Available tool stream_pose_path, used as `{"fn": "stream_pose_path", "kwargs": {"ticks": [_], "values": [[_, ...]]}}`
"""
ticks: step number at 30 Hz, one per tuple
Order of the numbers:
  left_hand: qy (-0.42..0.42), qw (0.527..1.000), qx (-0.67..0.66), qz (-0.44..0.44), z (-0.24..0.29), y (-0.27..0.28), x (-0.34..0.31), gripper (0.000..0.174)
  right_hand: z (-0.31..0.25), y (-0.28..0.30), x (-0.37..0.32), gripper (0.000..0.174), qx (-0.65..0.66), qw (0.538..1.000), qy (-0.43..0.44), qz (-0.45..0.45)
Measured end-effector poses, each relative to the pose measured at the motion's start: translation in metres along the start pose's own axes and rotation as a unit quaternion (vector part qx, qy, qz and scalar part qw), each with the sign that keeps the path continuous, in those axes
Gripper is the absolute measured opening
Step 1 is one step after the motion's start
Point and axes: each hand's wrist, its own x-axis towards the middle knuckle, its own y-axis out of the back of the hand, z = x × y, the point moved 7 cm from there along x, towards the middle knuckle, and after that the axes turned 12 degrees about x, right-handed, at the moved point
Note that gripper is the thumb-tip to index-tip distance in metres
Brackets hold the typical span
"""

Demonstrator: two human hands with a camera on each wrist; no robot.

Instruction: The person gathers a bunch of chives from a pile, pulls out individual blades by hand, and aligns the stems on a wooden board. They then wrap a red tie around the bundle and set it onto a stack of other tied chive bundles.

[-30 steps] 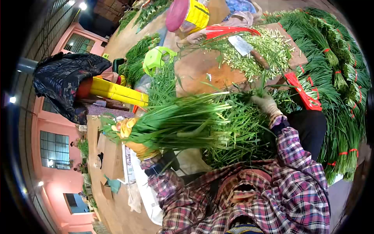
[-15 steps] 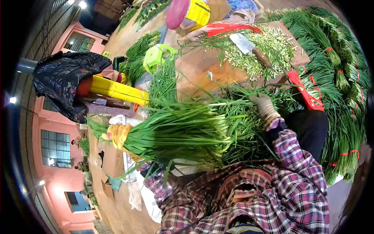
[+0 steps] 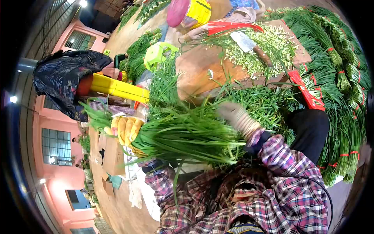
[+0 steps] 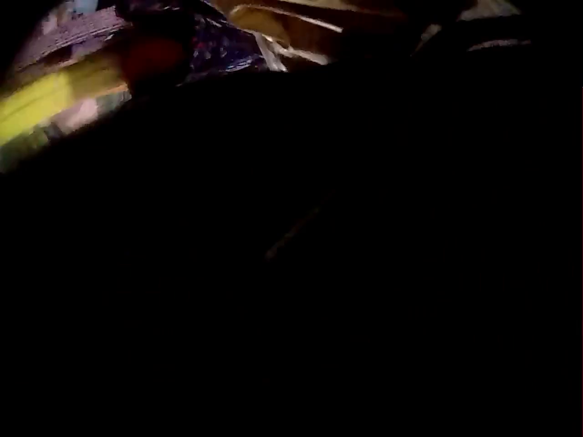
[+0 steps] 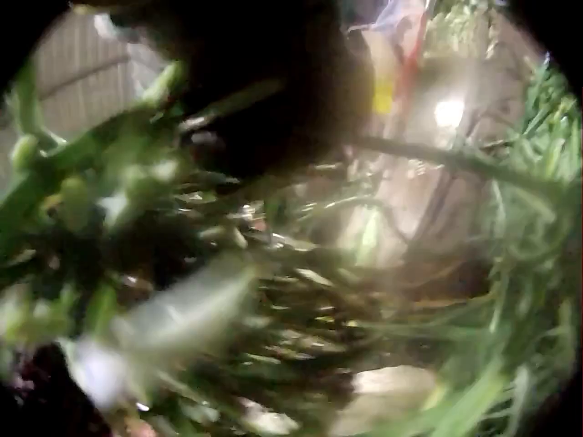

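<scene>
In the head view, the left hand (image 3: 126, 130), in a yellow glove, has its fingers curled round a thick bunch of long green stalks (image 3: 183, 136), leafy tips to the left and pale ends to the right. At the bunch's upper right edge is the gloved right hand (image 3: 235, 116), blurred; whether it grips any stalks is unclear. Loose greens (image 3: 269, 99) lie beyond it. The left wrist view is mostly black. Blurred stalks (image 5: 301, 319) and a dark shape fill much of the right wrist view.
A wooden board (image 3: 198, 72) carries a cleaver (image 3: 243, 42) and cut pieces. Red ties (image 3: 306, 89) lie beside it. Tied bundles (image 3: 343, 128) are piled at the right; a green stool (image 3: 156, 56) and a black-draped object (image 3: 64, 78) stand left.
The right hand has moved left from the loose greens to the held bunch. The left hand still grips the bunch, which has shifted slightly right and down since the half-second-old frame.
</scene>
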Motion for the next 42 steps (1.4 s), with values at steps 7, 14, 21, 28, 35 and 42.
{"fn": "stream_pose_path", "kwargs": {"ticks": [7,14,21,28,35,42], "values": [[0.069,0.977,-0.056,-0.193,-0.004,-0.011,0.01,0.032,-0.008,0.106,-0.009,0.058,-0.427,0.891,-0.128,0.086],[0.145,0.946,-0.109,-0.269,-0.049,-0.044,0.032,0.028,-0.049,-0.029,0.031,0.072,-0.162,0.982,-0.033,-0.096],[0.127,0.948,-0.113,-0.27,-0.033,-0.08,0.041,0.026,0.088,0.049,0.018,0.033,-0.006,0.962,-0.205,0.178],[0.124,0.949,-0.108,-0.269,-0.032,-0.094,0.044,0.024,0.046,0.166,-0.002,0.047,-0.29,0.942,-0.123,0.117],[0.185,0.933,-0.12,-0.285,-0.055,-0.092,0.058,0.012,-0.088,-0.043,-0.003,0.048,-0.122,0.955,0.027,-0.268],[0.101,0.979,-0.074,-0.161,-0.023,-0.035,0.062,0.031,0.066,-0.007,-0.01,0.045,-0.338,0.899,-0.135,-0.243]]}}
